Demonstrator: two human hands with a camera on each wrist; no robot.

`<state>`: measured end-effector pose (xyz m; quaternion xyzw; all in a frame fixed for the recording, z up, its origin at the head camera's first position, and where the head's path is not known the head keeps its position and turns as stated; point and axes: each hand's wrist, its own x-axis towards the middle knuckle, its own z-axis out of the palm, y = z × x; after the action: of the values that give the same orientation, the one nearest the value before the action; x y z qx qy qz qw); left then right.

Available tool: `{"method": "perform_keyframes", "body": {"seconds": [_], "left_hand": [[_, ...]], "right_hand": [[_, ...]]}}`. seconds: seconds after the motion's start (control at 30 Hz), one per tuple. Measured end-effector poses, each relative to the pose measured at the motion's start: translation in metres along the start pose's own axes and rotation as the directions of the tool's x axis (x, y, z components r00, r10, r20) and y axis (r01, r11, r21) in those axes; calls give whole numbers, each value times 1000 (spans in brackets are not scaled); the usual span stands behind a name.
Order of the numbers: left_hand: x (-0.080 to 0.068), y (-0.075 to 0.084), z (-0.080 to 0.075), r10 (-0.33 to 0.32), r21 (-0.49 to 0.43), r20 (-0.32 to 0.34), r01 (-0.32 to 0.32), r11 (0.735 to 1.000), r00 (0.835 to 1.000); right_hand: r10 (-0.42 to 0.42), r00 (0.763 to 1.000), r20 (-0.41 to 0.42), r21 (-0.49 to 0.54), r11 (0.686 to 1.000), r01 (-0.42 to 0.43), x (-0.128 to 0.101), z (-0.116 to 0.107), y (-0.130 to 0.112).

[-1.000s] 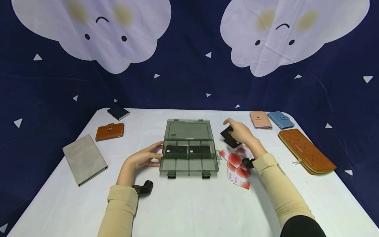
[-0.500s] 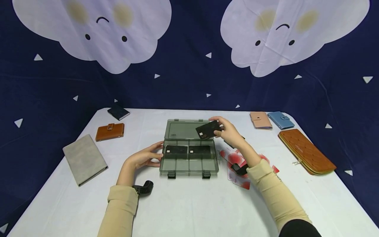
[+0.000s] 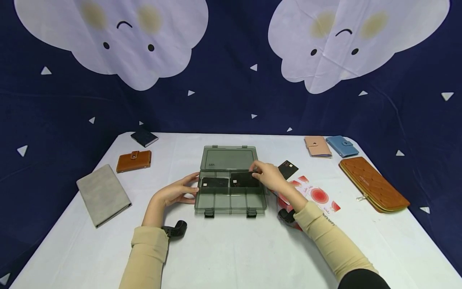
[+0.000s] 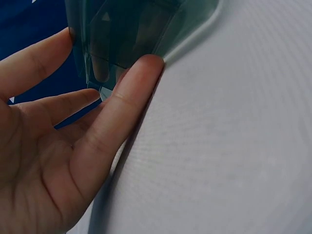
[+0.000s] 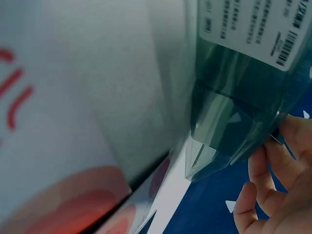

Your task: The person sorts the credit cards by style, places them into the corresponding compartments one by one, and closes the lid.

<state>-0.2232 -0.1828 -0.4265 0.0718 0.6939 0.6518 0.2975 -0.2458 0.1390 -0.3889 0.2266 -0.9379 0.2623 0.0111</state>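
Observation:
A translucent grey-green plastic organizer box (image 3: 230,204) sits mid-table with its lid (image 3: 228,156) laid back. My left hand (image 3: 176,192) touches the left wall with fingertips and outstretched thumb; in the left wrist view, the thumb (image 4: 122,107) rests at the box's lower edge. My right hand (image 3: 272,177) pinches a black VIP card (image 3: 242,179) by its right end, over the back right compartment. One black card (image 3: 213,182) lies in the back left compartment. In the right wrist view, the right fingers (image 5: 263,170) are at the box rim, the card mostly hidden.
Right of the box lie another black card (image 3: 288,169) and several red-and-white cards (image 3: 319,196), partly under the right forearm. Pink (image 3: 317,146), blue (image 3: 342,146) and brown zip (image 3: 371,182) wallets are at right. A grey notebook (image 3: 102,194), brown wallet (image 3: 133,161) and dark booklet (image 3: 144,137) are at left.
My right hand has lifted a black card from the pile at right, carried it left and lowered it to the back right compartment. The left hand stays at the box.

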Motion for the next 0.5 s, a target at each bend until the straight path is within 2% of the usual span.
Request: {"method": "perform_keyframes", "body": {"seconds": [0.13,0.27,0.4,0.5], "left_hand": [[0,0,0,-1,0,-1,1,1000,1000],[0,0,0,1,3,2,-1,1000,1000],[0,-1,0,0,4,2,0,1000,1000],[0,-1,0,-1,1,0,1,1000,1000]], "right_hand": [[-42,999,5,-172,984,42,0,5,-3],[-72,997,2,-291,954,70,-2,7,-7],[-83,996,13,-338,938,82,-4,7,-9],[-105,994,42,-312,943,113,-4,5,-8]]}}
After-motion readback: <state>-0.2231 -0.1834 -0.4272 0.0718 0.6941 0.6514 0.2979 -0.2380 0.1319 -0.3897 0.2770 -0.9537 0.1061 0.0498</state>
